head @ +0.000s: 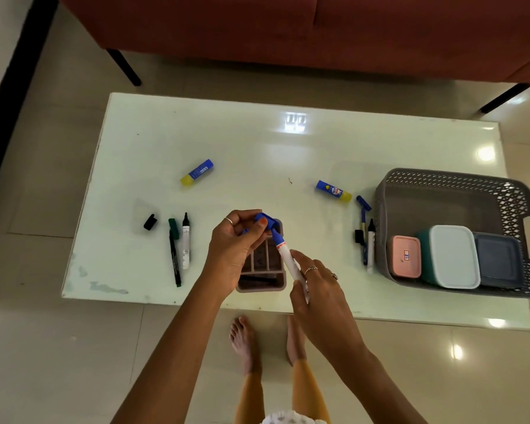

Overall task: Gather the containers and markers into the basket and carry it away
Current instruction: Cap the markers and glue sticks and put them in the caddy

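Standing at: the near long edge of a glossy pale-green table, a person works over its middle, bare feet on tiled floor.
Open room: the far half of the tabletop lies bare between two glue sticks, one blue-and-yellow stick at left, the other glue stick at right; a rust-red sofa runs just beyond the far edge.
Basket: a grey plastic basket with lattice walls and a loop handle sits at the table's right end, its near corner close to the table edge.
Containers: three lidded rectangular boxes stand side by side inside it, a small pink box, a larger box with a white lid and a dark grey box.
Loose markers: a green marker, a white-barrelled marker and a black cap lie at left; two more markers lie just beside the basket's left wall.
Organizer: a brown divided tray sits under the hands.
Left hand: fingers curled, pinching a blue cap.
Right hand: closed round the white barrel of a blue-tipped marker, tip pointing at the cap.
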